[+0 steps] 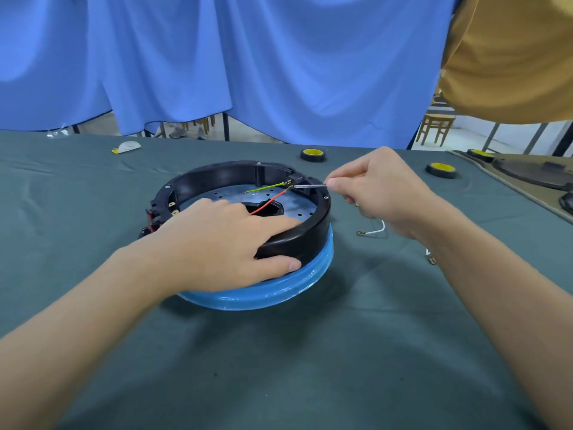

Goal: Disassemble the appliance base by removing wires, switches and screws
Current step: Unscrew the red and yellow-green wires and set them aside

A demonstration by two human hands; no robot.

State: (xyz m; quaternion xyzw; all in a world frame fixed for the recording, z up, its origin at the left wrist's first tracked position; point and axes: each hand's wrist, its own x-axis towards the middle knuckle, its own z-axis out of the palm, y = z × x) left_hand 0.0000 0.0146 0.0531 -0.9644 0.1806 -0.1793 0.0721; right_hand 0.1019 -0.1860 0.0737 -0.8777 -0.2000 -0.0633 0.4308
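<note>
Curtain: a blue curtain (279, 57) hangs in folds across the back, behind the far edge of the table.
Table: the table (310, 352) is covered with a dark green cloth, creased in places.
Shirt: a person in a tan shirt (511, 57) stands at the upper right, beyond the table.
Base: the round base (297, 243) sits near the middle of the table, open side up. It has a black wall above a blue band (263, 293), and inside is a grey plate (297, 203) with small holes and a dark opening at its centre.
Left hand: the left hand (217, 240) lies over the near rim of the base. The fingers reach inside and the thumb presses the outer wall, so the grip holds the rim between them.
Right hand: the right hand (384, 190) is at the far right of the rim. Its grip is narrow, pinching a thin metal tool (310, 186) between thumb and forefinger.
Tool: its tip meets the connectors at the black rim, where two wires end.
Wires: a green-yellow wire (266, 188) and a red wire (268, 202) run from there across the plate, and the red one drops into the centre opening.
Tape rolls: one black roll with a yellow core (313, 155) lies behind the base, and a second roll (441, 170) lies farther right.
White wire: a loose white wire (376, 229) lies on the cloth, partly under the right hand.
</note>
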